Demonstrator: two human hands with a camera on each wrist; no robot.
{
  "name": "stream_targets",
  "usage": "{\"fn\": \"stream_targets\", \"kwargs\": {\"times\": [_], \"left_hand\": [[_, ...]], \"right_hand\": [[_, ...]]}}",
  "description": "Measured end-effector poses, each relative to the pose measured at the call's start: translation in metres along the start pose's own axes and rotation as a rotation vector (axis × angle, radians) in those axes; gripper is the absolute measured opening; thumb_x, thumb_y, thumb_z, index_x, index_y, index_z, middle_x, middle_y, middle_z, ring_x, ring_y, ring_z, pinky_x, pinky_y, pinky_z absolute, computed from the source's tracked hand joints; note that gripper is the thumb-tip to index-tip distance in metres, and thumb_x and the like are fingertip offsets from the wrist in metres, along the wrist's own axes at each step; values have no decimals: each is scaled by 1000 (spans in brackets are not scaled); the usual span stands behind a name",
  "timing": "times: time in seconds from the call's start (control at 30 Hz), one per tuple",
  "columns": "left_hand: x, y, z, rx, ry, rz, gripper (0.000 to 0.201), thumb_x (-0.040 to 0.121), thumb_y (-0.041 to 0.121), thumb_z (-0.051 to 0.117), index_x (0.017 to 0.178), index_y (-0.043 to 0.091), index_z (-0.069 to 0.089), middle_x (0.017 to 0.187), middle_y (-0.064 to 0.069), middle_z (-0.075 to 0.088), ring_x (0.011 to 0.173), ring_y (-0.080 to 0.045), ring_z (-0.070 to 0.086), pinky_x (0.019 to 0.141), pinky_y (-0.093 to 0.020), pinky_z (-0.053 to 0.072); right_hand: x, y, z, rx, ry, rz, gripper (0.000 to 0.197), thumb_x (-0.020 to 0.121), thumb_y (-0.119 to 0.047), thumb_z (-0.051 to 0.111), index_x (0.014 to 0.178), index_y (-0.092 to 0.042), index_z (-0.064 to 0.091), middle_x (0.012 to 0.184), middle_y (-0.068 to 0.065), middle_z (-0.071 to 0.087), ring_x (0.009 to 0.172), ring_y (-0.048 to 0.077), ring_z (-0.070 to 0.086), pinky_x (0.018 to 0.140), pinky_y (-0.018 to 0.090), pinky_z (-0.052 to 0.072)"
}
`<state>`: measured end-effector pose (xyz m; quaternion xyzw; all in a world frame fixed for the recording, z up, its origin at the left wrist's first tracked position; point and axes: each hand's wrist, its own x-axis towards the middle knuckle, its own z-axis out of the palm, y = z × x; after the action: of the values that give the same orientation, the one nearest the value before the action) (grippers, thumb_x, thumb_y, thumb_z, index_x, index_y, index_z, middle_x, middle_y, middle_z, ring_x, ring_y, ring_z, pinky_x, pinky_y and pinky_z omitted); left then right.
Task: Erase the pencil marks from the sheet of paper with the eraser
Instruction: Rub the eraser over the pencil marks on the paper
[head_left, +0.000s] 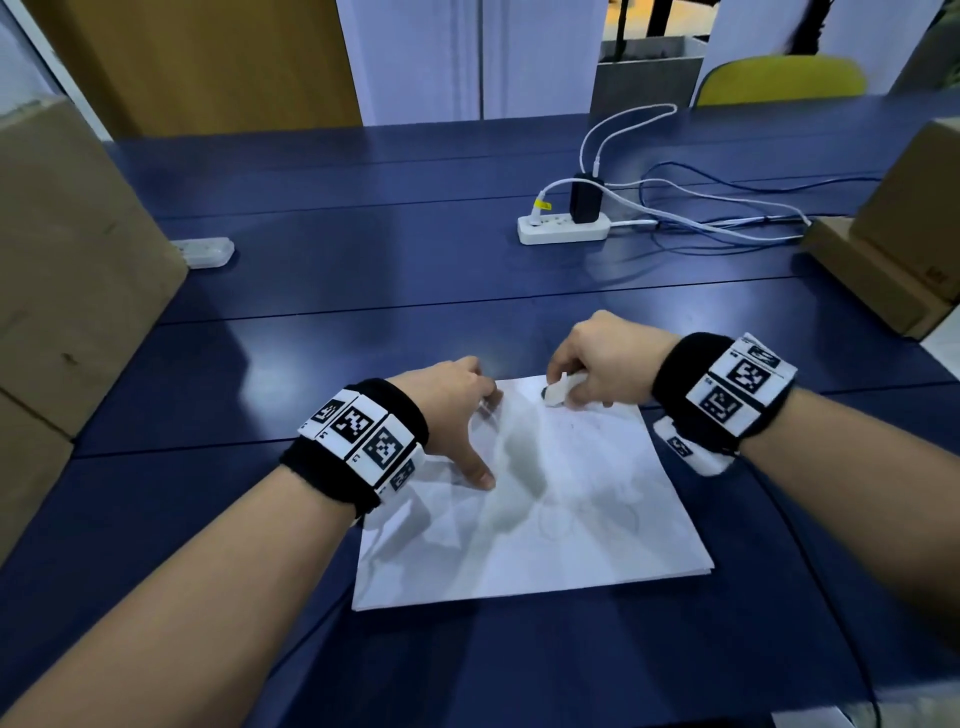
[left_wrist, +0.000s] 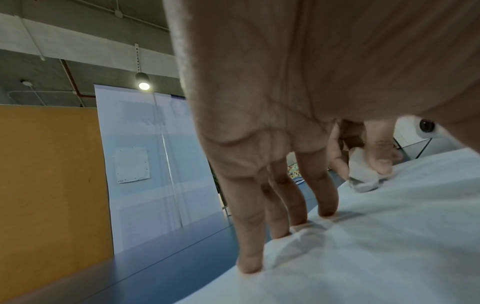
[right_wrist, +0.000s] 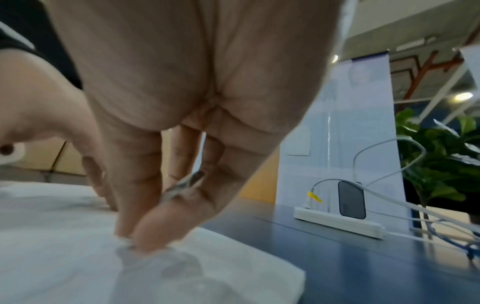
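Observation:
A white sheet of paper (head_left: 545, 519) lies on the blue table (head_left: 363, 270), creased, with faint pencil marks. My left hand (head_left: 467, 415) presses straight, spread fingers (left_wrist: 324, 197) onto the sheet's (left_wrist: 376, 246) far left part. My right hand (head_left: 582, 374) pinches a white eraser (head_left: 556, 392) with a dirty grey tip and holds it down on the paper's far edge. The left wrist view shows the eraser (left_wrist: 363, 176) under the right hand's thumb. In the right wrist view the eraser (right_wrist: 182, 187) sits between fingers, its tip on the paper (right_wrist: 78, 257).
A white power strip (head_left: 563, 227) with a black charger (head_left: 586, 200) and cables (head_left: 701, 208) lies beyond the paper. Cardboard boxes stand at the left (head_left: 62, 260) and right (head_left: 893, 244) table edges. A small white device (head_left: 205, 252) sits at the left. A yellow chair (head_left: 779, 80) stands behind.

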<state>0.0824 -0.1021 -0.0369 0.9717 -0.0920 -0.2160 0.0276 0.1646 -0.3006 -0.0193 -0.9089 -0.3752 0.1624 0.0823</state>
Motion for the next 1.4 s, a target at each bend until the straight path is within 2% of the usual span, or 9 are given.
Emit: {"fn": "stream_targets", "kwargs": {"times": [0.2, 0.33, 0.47, 0.6, 0.83, 0.93, 1.03, 1.23, 1.4], "left_hand": [[1, -1, 1, 1, -9, -5, 97, 52, 61, 87, 133, 23, 50, 121, 4, 41, 107, -20, 53, 90, -38, 50], [0, 0, 0, -5, -9, -6, 87, 51, 59, 88, 124, 25, 55, 114, 6, 40, 104, -20, 53, 89, -38, 50], [-1, -1, 0, -7, -3, -6, 88, 52, 60, 87, 126, 24, 54, 112, 7, 38, 106, -20, 51, 90, -36, 49], [0, 0, -1, 1, -6, -2, 98, 53, 61, 86, 135, 22, 49, 118, 6, 39, 111, -20, 50, 92, -37, 49], [-1, 1, -3, 3, -22, -17, 87, 53, 61, 86, 126, 26, 53, 109, 9, 34, 109, -20, 50, 92, -38, 48], [0, 1, -2, 8, -22, -16, 91, 53, 61, 86, 129, 23, 52, 111, 7, 36, 109, -20, 50, 91, -39, 49], [0, 2, -2, 13, -16, -10, 99, 53, 62, 85, 135, 22, 48, 120, 4, 39, 113, -21, 49, 94, -37, 48], [-1, 2, -2, 0, -14, -10, 89, 54, 59, 87, 128, 25, 52, 109, 8, 34, 110, -20, 50, 92, -33, 47], [0, 3, 0, 12, 2, 8, 97, 57, 58, 86, 138, 21, 46, 124, 2, 39, 115, -21, 48, 92, -31, 44]], "right_hand": [[-20, -8, 13, -2, -216, -86, 24, 71, -24, 79, 93, -31, 75, 79, -15, 60, 64, 21, 69, 70, 37, 58], [4, 8, 6, -105, -4, -73, 26, 78, -21, 77, 104, -22, 76, 98, -5, 53, 88, 22, 62, 77, 32, 52], [-1, 13, 9, 37, -33, -73, 24, 74, -14, 79, 97, -20, 78, 89, -3, 58, 65, 25, 69, 53, 28, 56], [-21, -3, 13, 65, -277, -120, 25, 66, -17, 85, 88, -27, 77, 85, -7, 64, 47, 16, 65, 59, 33, 58], [9, 15, 7, 40, 13, 15, 16, 79, -22, 77, 95, -22, 75, 90, 1, 68, 48, 16, 68, 61, 31, 59], [-7, 7, 16, 83, -89, -49, 20, 76, -19, 79, 96, -23, 76, 91, -5, 63, 52, 19, 69, 51, 21, 53], [-19, -5, 22, 64, -223, -154, 26, 71, -17, 82, 95, -25, 78, 89, -8, 61, 47, 9, 62, 52, 28, 56], [5, 19, 5, 42, 7, 18, 20, 77, -17, 79, 96, -21, 74, 93, 3, 64, 50, 20, 68, 52, 32, 57], [-20, 2, 13, 88, -252, -88, 24, 66, -21, 84, 86, -30, 76, 84, -6, 64, 47, 19, 66, 55, 32, 57]]}}
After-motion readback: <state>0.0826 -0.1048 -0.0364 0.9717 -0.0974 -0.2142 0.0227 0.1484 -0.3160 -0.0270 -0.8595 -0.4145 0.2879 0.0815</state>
